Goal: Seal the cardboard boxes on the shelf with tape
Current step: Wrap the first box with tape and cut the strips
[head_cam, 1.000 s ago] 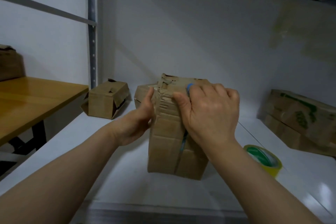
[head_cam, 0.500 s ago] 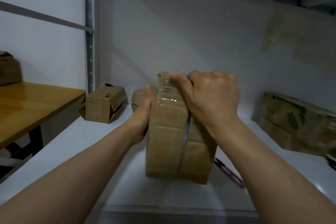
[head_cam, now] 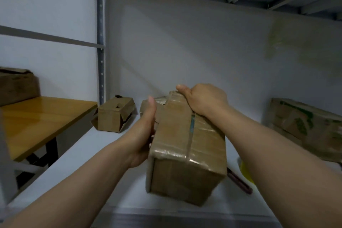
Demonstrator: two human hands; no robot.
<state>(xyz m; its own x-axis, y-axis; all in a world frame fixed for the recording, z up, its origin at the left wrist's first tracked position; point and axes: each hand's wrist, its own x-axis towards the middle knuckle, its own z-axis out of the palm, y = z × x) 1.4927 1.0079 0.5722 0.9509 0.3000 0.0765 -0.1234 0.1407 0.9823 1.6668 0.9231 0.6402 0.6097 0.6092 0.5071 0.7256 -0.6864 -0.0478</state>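
Observation:
A brown cardboard box (head_cam: 187,155) with clear tape along its seam is tipped toward me above the white shelf (head_cam: 77,155). My left hand (head_cam: 143,131) lies flat against the box's left side, thumb pointing up. My right hand (head_cam: 203,101) grips the box's far top edge, fingers curled over it. The yellow tape roll (head_cam: 245,171) shows only as a sliver behind my right forearm. A dark-handled tool (head_cam: 239,181) lies on the shelf beside the box.
A small box (head_cam: 114,114) with loose flaps sits at the shelf's back left, another box (head_cam: 146,106) behind my left hand. A large printed box (head_cam: 305,127) stands at the right. A wooden table (head_cam: 37,118) with a box (head_cam: 16,87) lies left of the shelf post (head_cam: 100,42).
The box has tipped toward me, its taped face now up. My right hand slid to the far top edge. The camera tilted up, hiding most of the tape roll.

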